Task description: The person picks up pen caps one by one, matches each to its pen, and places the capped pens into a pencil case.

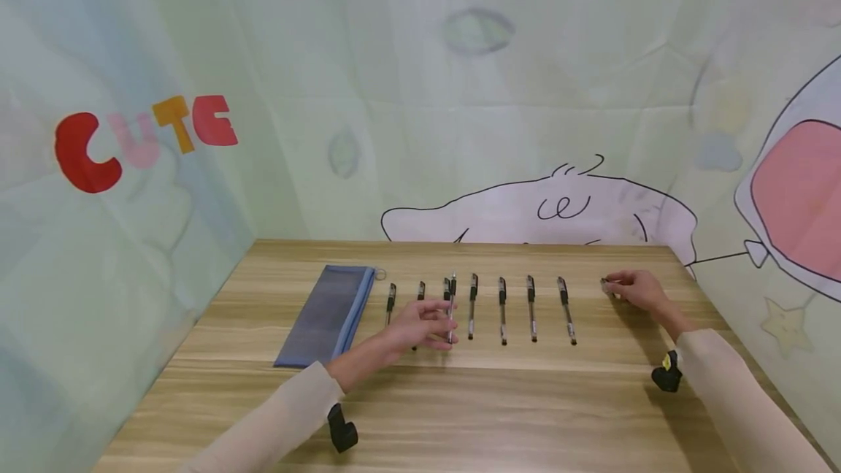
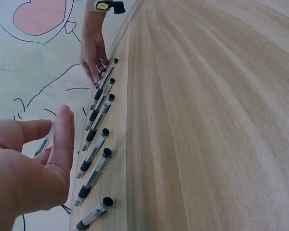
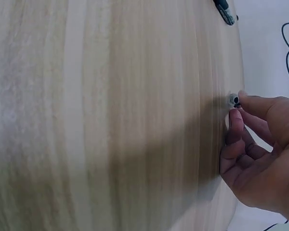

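In the head view my left hand (image 1: 420, 327) holds a clear, black-gripped gel pen (image 1: 451, 312) upright between thumb and fingers, its bare tip pointing up. The same pen (image 2: 47, 140) is mostly behind the fingers in the left wrist view. Over at the right back of the table, my right hand (image 1: 636, 289) pinches a small piece (image 3: 233, 99) with a round end that looks like a pen cap; the fingers cover most of it. Several capped gel pens (image 1: 502, 310) lie side by side in a row on the table, some partly behind the left hand.
A blue mesh zipper pouch (image 1: 318, 316) lies flat left of the pens. The wood-grain table (image 1: 499, 414) meets a printed cloth backdrop (image 1: 420, 130) at its back edge. Each wrist carries a small black device.
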Action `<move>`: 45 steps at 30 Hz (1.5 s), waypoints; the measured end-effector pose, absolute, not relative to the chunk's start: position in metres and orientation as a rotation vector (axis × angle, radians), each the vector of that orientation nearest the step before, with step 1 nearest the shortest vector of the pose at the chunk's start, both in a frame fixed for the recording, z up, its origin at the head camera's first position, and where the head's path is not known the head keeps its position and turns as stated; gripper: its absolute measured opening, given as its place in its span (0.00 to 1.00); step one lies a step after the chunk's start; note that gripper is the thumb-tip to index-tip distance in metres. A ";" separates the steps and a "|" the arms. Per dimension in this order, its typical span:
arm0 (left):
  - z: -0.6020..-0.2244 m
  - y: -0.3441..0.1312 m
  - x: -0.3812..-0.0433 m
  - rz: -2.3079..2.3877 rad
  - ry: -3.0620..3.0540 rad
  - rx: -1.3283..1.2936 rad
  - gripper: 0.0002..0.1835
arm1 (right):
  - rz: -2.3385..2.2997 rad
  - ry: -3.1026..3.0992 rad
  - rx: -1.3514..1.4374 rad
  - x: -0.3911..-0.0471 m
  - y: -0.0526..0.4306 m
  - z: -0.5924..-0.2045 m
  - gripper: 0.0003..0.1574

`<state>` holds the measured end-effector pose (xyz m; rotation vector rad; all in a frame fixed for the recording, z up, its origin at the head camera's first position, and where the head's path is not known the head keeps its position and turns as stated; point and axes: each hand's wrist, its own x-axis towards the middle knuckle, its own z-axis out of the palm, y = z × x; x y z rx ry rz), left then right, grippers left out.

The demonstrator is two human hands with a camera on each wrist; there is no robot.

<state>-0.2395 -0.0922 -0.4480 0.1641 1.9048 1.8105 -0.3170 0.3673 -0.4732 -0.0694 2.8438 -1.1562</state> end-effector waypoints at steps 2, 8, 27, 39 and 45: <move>-0.447 -0.091 -0.239 1.812 1.905 0.173 0.29 | -1.103 2.872 -0.105 -0.316 0.366 -0.471 0.29; -0.448 -0.087 -0.241 1.836 1.909 0.160 0.30 | -1.075 2.860 -0.121 -0.317 0.357 -0.464 0.28; -0.445 -0.067 -0.237 1.921 1.875 0.207 0.33 | -1.544 2.414 -0.100 -0.318 0.290 -0.429 0.35; -0.451 -0.057 -0.234 1.912 1.839 0.214 0.31 | -1.627 2.303 -0.135 -0.319 0.228 -0.428 0.33; -0.451 -0.051 -0.233 1.887 1.834 0.257 0.31 | -1.637 2.294 -0.124 -0.321 0.219 -0.427 0.32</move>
